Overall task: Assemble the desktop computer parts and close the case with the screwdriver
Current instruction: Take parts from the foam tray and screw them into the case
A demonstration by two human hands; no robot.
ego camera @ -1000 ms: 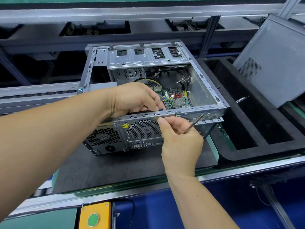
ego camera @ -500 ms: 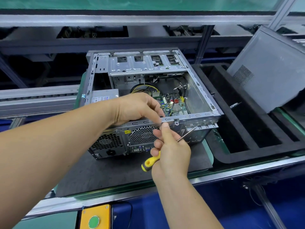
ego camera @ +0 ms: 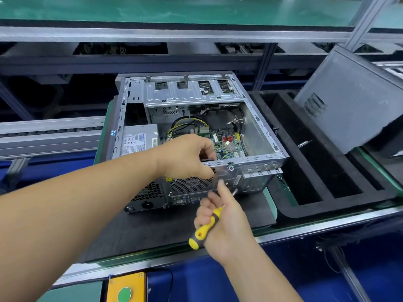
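Open computer case is lying on its side on the dark mat, rear panel facing the person. Right hand is curling round the yellow-handled screwdriver, its long axis slanting up and away toward the rear panel, tip seemingly just short of it, though blurred. Left hand, the nearer one, is gripping the case's rear top edge, fingers hooking inside.

The open computer case lies on a mat on the bench. A foam tray sits to its right, with the side panel leaning behind the tray.
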